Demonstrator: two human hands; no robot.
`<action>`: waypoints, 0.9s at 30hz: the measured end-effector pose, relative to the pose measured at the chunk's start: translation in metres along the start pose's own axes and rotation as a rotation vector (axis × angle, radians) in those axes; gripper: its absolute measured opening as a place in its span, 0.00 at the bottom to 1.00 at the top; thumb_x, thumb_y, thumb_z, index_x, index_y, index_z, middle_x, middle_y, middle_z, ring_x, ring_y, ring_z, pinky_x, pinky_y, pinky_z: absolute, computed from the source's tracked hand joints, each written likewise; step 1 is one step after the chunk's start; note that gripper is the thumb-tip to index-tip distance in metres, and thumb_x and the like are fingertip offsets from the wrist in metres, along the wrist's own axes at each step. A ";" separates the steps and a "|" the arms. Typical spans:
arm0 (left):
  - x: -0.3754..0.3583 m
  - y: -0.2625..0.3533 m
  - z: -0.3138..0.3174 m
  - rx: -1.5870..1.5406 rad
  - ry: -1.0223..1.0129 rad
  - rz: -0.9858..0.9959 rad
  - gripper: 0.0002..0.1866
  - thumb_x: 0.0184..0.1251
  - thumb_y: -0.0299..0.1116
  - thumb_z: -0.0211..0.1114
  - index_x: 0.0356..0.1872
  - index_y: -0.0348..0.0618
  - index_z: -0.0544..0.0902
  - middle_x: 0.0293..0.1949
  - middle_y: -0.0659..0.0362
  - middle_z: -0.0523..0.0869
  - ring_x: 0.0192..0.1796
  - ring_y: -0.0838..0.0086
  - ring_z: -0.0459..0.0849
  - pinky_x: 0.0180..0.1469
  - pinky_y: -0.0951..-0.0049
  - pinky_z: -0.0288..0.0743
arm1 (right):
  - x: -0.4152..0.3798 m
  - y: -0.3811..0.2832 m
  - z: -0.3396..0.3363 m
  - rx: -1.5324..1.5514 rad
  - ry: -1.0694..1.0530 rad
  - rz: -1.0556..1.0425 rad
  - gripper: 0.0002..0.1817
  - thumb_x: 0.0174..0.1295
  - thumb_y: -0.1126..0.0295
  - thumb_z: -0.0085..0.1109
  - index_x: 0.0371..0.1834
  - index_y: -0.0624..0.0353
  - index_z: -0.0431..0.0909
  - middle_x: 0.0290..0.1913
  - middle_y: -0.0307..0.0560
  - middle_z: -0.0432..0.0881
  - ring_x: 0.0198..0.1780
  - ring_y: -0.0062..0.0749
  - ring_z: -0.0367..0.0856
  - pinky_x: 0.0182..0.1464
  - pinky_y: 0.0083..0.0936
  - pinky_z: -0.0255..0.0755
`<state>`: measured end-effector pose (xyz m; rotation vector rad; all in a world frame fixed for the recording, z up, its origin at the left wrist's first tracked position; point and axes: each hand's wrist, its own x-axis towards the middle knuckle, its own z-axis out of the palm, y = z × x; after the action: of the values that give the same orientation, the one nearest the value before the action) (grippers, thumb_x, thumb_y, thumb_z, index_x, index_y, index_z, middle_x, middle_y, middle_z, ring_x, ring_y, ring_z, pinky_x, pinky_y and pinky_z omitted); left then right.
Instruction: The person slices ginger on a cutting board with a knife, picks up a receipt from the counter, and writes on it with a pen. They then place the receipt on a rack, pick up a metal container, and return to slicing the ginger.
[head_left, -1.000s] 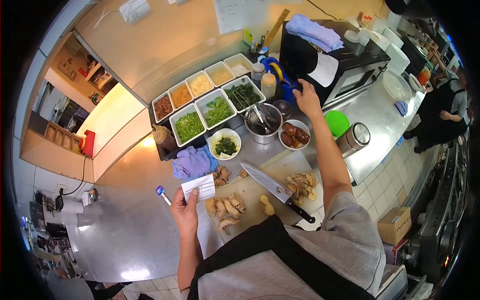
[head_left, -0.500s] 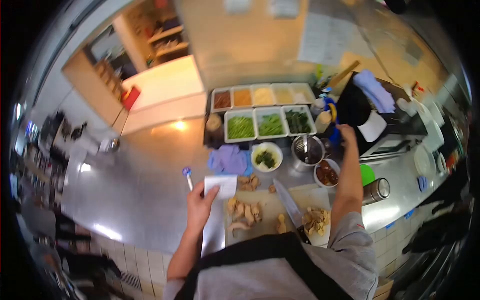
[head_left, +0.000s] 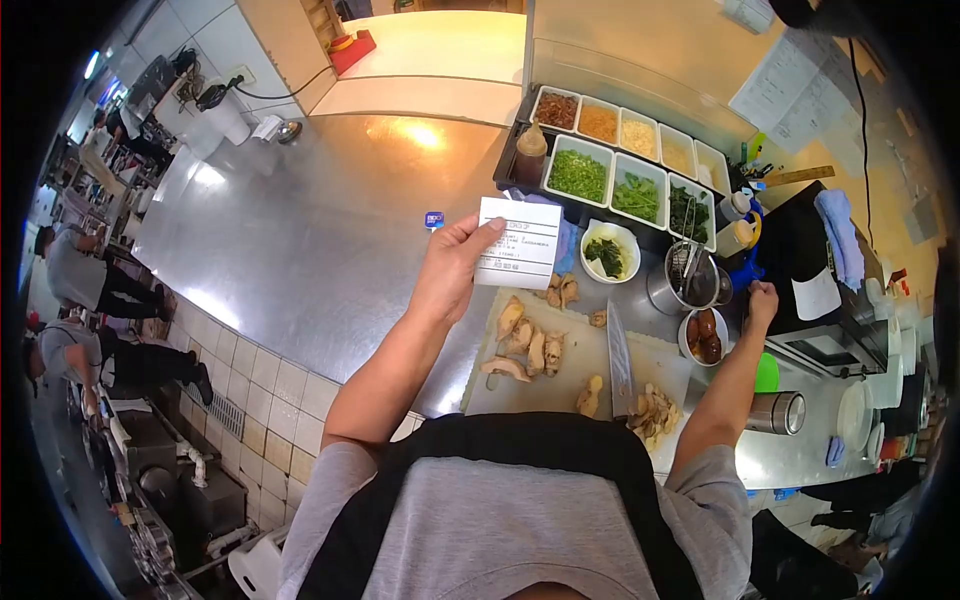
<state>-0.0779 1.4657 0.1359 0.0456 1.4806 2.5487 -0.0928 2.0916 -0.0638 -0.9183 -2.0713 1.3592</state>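
My left hand (head_left: 450,262) pinches a white printed slip (head_left: 518,245) between thumb and fingers, above the steel counter. On the right, my right hand (head_left: 763,303) is closed beside a blue object (head_left: 745,272) and near the bowl of brown pieces (head_left: 704,336); what it may hold is too small to make out. Below the slip, a cutting board (head_left: 480,398) carries ginger-like pieces (head_left: 535,350), a knife (head_left: 619,350) and a pile of slices or peelings (head_left: 655,415). A white bowl with dark greens (head_left: 609,251) stands behind the board.
Trays of chopped greens (head_left: 578,175) and toppings stand at the back, near a sauce bottle (head_left: 531,155). A metal pot (head_left: 684,285) is by the bowls, a steel flask (head_left: 776,412) at the right edge. Two people (head_left: 75,350) are at far left.
The view has swung left and down. The slip in my left hand now faces the camera, more raised. My right hand has drawn back a little from the bottles and is closed.
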 end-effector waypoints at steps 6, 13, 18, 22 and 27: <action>0.003 -0.001 0.000 0.060 -0.024 -0.021 0.12 0.69 0.30 0.60 0.47 0.34 0.83 0.40 0.56 0.87 0.40 0.76 0.85 0.45 0.75 0.78 | -0.098 -0.143 0.006 -0.388 0.070 -0.259 0.08 0.65 0.71 0.55 0.38 0.66 0.79 0.30 0.47 0.85 0.28 0.25 0.84 0.31 0.22 0.76; 0.004 -0.015 0.004 0.427 -0.257 0.008 0.10 0.69 0.28 0.59 0.44 0.35 0.84 0.37 0.61 0.85 0.39 0.80 0.81 0.45 0.78 0.73 | -0.255 -0.335 0.065 -0.261 -0.807 -0.625 0.20 0.62 0.77 0.53 0.59 0.54 0.77 0.26 0.36 0.76 0.25 0.17 0.73 0.28 0.17 0.67; -0.002 -0.007 0.010 0.567 -0.410 0.015 0.11 0.68 0.27 0.59 0.46 0.34 0.83 0.39 0.60 0.83 0.41 0.79 0.81 0.45 0.77 0.73 | -0.301 -0.381 0.098 -0.440 -1.114 -1.193 0.34 0.56 0.74 0.59 0.69 0.45 0.63 0.27 0.50 0.80 0.30 0.48 0.80 0.33 0.38 0.71; -0.008 -0.002 0.009 0.526 -0.440 -0.047 0.11 0.67 0.26 0.58 0.47 0.35 0.83 0.37 0.61 0.82 0.41 0.79 0.80 0.44 0.77 0.73 | -0.305 -0.391 0.115 -0.550 -1.220 -1.302 0.32 0.56 0.69 0.61 0.67 0.44 0.64 0.27 0.52 0.81 0.32 0.51 0.81 0.33 0.41 0.71; -0.008 -0.002 0.006 0.615 -0.424 -0.005 0.11 0.67 0.26 0.59 0.46 0.34 0.83 0.39 0.62 0.83 0.42 0.81 0.79 0.46 0.77 0.72 | -0.294 -0.385 0.128 -0.597 -1.212 -1.351 0.34 0.54 0.61 0.65 0.66 0.45 0.64 0.28 0.53 0.81 0.32 0.51 0.81 0.34 0.41 0.73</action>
<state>-0.0687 1.4699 0.1379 0.6184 1.9778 1.8190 -0.0945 1.6867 0.2316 1.4241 -2.8806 0.4076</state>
